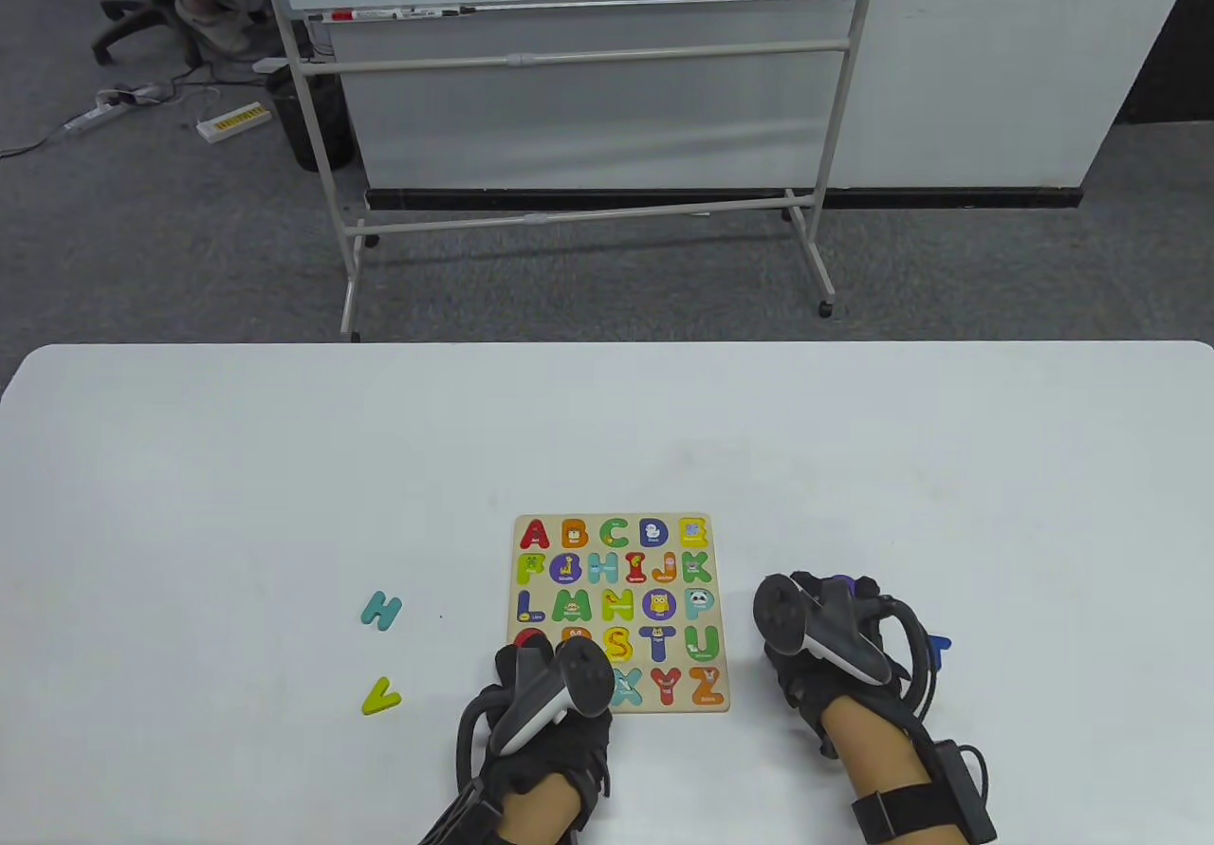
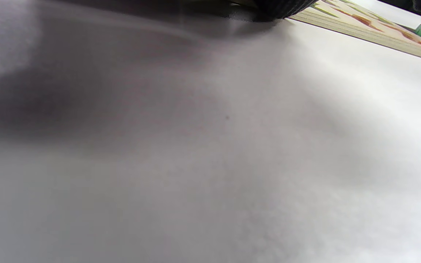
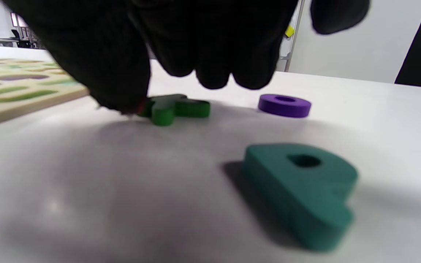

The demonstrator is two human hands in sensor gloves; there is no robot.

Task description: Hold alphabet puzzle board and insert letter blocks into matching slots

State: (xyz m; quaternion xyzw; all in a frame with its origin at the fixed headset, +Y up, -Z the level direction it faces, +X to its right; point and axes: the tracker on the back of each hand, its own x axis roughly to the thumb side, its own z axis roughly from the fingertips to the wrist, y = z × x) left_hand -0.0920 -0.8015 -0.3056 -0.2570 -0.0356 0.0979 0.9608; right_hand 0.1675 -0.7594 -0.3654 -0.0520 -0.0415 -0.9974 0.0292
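Board: wooden alphabet puzzle board (image 1: 623,613) lies flat on the white table (image 1: 285,466), near the front edge, a bit right of centre
Slots: most look filled, rows A–E, F–K, L–P and so on down to Z; the lower-left corner is hidden under the glove, so can't say what's in there
Left hand: left hand (image 1: 545,693) rests on the near-left corner of the board, fingers over the bottom rows; how they lie I honestly can't tell
Right hand: right hand (image 1: 825,641) is down on the table just right of the board, fingers curled over a green letter block (image 3: 175,107), thumb touching its end; real grip or not, can't tell
Loose blocks right: purple O (image 3: 284,105) and a teal P (image 3: 302,190) near that hand
Loose blocks left: teal H (image 1: 381,610) and a yellow-green V (image 1: 380,696), well apart from the board
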